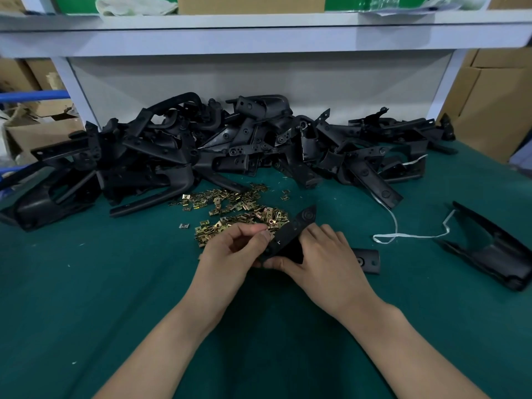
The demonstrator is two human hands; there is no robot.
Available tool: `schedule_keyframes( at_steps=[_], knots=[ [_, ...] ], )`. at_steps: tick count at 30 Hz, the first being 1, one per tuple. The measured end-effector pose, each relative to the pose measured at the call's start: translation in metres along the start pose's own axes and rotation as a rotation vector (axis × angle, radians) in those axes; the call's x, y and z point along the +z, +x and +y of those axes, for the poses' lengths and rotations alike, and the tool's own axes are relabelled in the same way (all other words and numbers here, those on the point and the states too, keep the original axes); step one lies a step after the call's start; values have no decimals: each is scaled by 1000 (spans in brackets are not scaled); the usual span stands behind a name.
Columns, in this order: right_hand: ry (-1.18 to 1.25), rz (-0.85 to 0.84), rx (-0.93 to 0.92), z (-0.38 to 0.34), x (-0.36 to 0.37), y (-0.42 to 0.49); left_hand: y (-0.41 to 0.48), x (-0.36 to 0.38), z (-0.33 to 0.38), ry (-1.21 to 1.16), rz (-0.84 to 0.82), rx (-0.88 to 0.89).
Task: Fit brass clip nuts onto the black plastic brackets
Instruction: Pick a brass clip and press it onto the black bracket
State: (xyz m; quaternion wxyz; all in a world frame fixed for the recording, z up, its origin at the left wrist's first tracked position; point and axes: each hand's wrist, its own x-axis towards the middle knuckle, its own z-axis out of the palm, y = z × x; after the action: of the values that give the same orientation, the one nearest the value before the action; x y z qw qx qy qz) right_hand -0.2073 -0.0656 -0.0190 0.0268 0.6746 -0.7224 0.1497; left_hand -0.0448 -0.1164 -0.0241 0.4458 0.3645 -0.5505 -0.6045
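Head view: from my remote seat I am looking down on the green mat point(86, 298). At the left and back, a pile of black brackets point(178, 151) is waiting. Just in front, the loose brass clip nuts point(230, 208) are lying in a heap, near for quick picking. The left hand point(230, 254) is pinching the edge of the held bracket point(289, 240). I think it is pressing a nut on there, but I cannot tell. The right hand point(322, 263) is gripping this bracket from below and tilting its edge toward the left fingers. At far right, one separate bracket point(489, 251) is lying apart, perhaps finished.
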Motion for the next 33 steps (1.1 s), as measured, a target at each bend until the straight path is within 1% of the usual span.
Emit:
schedule_keyframes(
  at_steps=[15,24,33],
  knots=[
    [-49,-17,1,-1,0,-1,-4,3,6,58,17,29],
    [-36,-9,-6,-2,1,0,-6,7,7,97,46,78],
    [-28,-1,-6,-2,1,0,-7,8,8,108,59,81]
  ],
)
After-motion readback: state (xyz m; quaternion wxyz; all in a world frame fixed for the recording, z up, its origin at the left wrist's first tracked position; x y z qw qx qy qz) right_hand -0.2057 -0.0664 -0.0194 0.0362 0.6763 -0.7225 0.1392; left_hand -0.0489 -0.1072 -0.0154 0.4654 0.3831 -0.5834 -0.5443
